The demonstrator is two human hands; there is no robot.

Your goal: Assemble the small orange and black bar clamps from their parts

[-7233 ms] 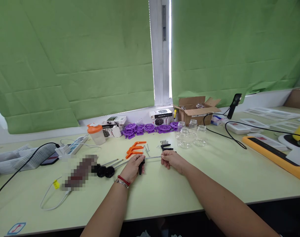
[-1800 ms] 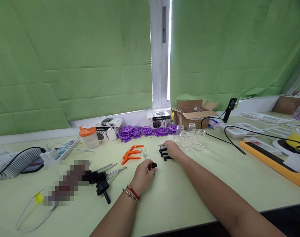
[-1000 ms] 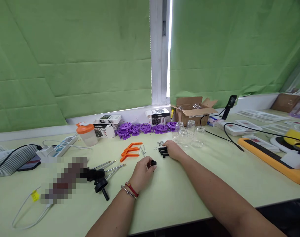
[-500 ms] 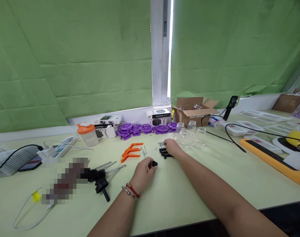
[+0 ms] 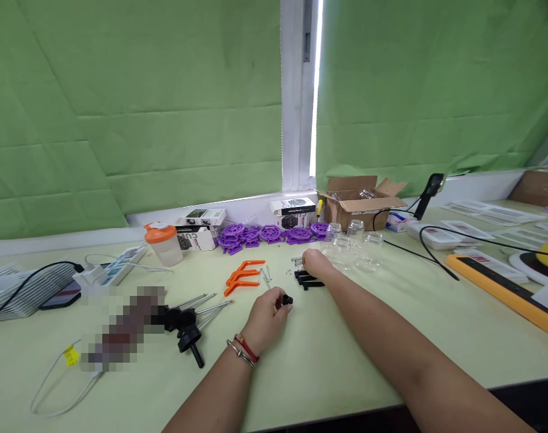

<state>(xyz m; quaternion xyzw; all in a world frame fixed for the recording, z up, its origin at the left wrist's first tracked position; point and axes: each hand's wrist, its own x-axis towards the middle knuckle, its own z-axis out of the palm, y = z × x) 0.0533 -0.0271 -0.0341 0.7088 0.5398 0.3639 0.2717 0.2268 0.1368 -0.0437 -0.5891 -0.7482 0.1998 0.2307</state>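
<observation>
Left hand (image 5: 268, 316) is resting low over the pale green table (image 5: 346, 355), fingers curling nearly closed, thumb and forefinger pinching a small black part (image 5: 287, 299) that is sticking out at the 3 o'clock side of the grip. Red band and silver bangle (image 5: 241, 355) are circling that wrist. Taking the left hand as clock centre: right hand (image 5: 318, 264) is lying out between 1 and 2 o'clock, fingers bunching downward beside the small springs (image 5: 297, 263), which are lying at its 9 o'clock; its fingertips are pointing away from view, so I cannot tell how far they are parting or whether they are gripping anything. Black arms (image 5: 305, 281) are lying just under the right hand, toward its 7 o'clock; clear glass jars (image 5: 341, 245) are standing near its 2. Orange handles (image 5: 244, 276) are lying at 11, thin screws (image 5: 267, 273) near 12. Black fittings with metal rods (image 5: 190, 338) are lying in a cluster about 9. Farther out, purple wheel-like parts (image 5: 270, 233) are piling along 12, an open cardboard box (image 5: 355, 207) is standing at 1, and an orange-lidded cup (image 5: 164, 245) is standing at 10.
</observation>
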